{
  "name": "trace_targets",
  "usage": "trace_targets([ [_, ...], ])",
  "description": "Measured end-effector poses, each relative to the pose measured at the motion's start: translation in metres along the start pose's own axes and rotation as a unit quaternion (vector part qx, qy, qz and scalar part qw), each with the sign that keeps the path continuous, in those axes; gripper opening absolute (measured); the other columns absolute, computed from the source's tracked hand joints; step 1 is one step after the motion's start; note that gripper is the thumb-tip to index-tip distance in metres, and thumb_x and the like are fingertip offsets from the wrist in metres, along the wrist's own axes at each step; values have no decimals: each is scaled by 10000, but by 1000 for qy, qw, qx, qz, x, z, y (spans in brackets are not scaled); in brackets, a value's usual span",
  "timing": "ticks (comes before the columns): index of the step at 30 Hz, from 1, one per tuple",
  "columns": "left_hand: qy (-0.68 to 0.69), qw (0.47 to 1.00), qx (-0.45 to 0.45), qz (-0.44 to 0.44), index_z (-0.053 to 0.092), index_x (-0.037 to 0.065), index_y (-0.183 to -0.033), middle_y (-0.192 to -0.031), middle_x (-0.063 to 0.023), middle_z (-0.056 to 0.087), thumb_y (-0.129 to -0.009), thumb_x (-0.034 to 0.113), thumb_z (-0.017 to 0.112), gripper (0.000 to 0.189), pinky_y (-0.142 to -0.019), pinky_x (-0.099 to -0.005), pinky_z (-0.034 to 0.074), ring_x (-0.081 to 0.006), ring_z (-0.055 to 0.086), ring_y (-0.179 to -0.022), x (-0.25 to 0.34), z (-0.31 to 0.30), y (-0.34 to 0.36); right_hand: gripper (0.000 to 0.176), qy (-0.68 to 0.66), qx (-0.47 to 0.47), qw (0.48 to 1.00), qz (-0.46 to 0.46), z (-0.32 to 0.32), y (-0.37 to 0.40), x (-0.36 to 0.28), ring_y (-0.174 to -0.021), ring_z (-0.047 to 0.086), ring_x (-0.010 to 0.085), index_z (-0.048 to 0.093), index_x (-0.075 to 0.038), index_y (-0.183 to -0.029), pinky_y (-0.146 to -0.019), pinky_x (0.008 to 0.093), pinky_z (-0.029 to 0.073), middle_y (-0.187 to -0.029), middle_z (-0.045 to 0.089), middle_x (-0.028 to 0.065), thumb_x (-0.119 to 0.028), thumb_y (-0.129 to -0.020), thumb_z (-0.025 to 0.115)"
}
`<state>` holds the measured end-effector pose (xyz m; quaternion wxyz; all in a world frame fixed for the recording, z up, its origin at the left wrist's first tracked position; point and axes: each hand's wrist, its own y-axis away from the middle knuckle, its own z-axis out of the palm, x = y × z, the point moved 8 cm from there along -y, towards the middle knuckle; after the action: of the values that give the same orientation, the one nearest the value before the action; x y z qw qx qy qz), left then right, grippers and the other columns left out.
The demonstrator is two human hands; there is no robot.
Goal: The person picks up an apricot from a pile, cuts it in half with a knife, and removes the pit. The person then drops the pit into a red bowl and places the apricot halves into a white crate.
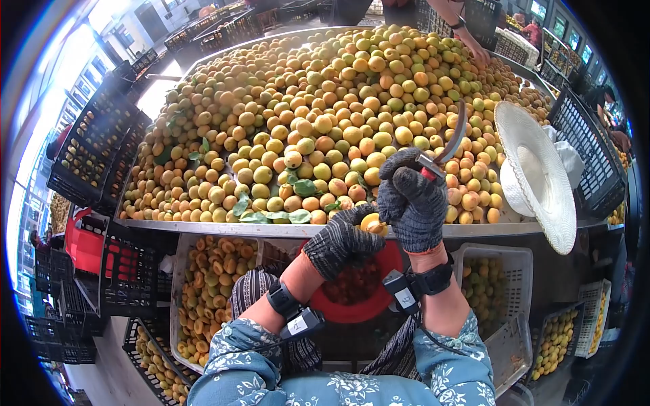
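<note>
My left hand [344, 242], in a dark striped knit glove, is closed around an apricot [373, 224] whose cut orange side faces up. Close beside it, my right hand [414, 206] in a matching glove grips a curved knife [455, 137]. The blade points up and away from the fruit, and a bit of red handle shows at the fist. Both hands are above the near edge of a metal table [291, 229] heaped with whole apricots [325, 125]. Below them sits a red basin [369, 301] with dark reddish pieces, perhaps pits, inside.
Left of my knees stands a white crate [177, 291] of halved apricots; another white crate [527, 271] with fruit is at right. A straw hat [542, 176] rests on the table's right corner. Black crates [112, 122] flank the table. Another person's hand [477, 53] reaches in from the back.
</note>
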<state>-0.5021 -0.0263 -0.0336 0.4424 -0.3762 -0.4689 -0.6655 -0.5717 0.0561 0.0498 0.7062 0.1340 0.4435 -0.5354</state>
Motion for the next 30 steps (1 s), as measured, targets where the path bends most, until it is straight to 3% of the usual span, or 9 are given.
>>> trace_targets([
  [6,-12,999,4,44,559,70,-1089,-638,-3,540,-713,102,698,403,-382,-220,356,-85,455,-437,-7,-8,-6,274,37,-10,999,-5,1,-3,14,-365,414,66,590,-9,-870,-339,193,307,-534,489,-1,-269,-833,667],
  [12,51,998,2,-25,571,63,-1045,-616,8,525,-733,116,700,341,-368,-214,329,-81,440,-419,-7,-7,4,236,-9,48,999,13,-11,-7,35,-361,410,60,599,-49,-866,-332,195,297,-543,488,-13,-277,-843,657],
  [15,23,1000,9,-6,584,58,-946,-604,16,522,-783,90,631,173,-377,-197,314,-69,443,-419,-11,-11,2,172,0,87,996,-10,-15,-5,32,-559,489,24,621,-45,-830,-463,160,365,-674,541,-43,-202,-813,689],
  [17,-175,941,-19,289,590,56,-928,-617,11,533,-778,100,635,163,-399,-208,343,-76,463,-449,20,-4,7,161,70,30,995,68,6,1,31,-618,504,39,626,-37,-835,-555,179,426,-696,559,-38,-182,-814,693],
  [18,102,994,7,31,595,50,-917,-641,-3,552,-754,94,646,177,-434,-219,377,-89,495,-497,-23,-16,-9,150,117,-38,991,-48,21,0,27,-626,498,29,636,-43,-840,-545,173,421,-729,579,-30,-169,-800,708],
  [20,126,992,-12,-27,603,49,-903,-661,-16,569,-736,85,648,177,-444,-220,389,-98,513,-514,-15,-13,4,142,68,-30,997,22,31,6,32,-546,472,8,644,-55,-840,-450,151,358,-711,585,-32,-166,-790,716],
  [24,70,996,26,-51,609,52,-904,-647,-18,569,-722,100,660,194,-421,-218,372,-98,503,-484,-25,-20,2,222,4,23,996,81,7,-2,49,-359,429,63,599,-56,-804,-327,192,302,-529,496,-17,-251,-800,704],
  [27,-73,994,80,-20,613,46,-948,-674,-26,588,-697,128,704,280,-425,-232,404,-106,523,-490,-3,-15,10,218,17,49,997,55,-4,-5,52,-359,422,61,586,-67,-801,-327,193,301,-527,477,-23,-262,-820,682],
  [30,-138,983,113,-32,616,40,-991,-743,-39,617,-675,123,731,347,-465,-253,459,-116,561,-554,-6,-21,6,210,-56,125,981,135,-16,1,68,-358,410,60,582,-74,-810,-329,191,306,-536,473,-24,-266,-836,662],
])
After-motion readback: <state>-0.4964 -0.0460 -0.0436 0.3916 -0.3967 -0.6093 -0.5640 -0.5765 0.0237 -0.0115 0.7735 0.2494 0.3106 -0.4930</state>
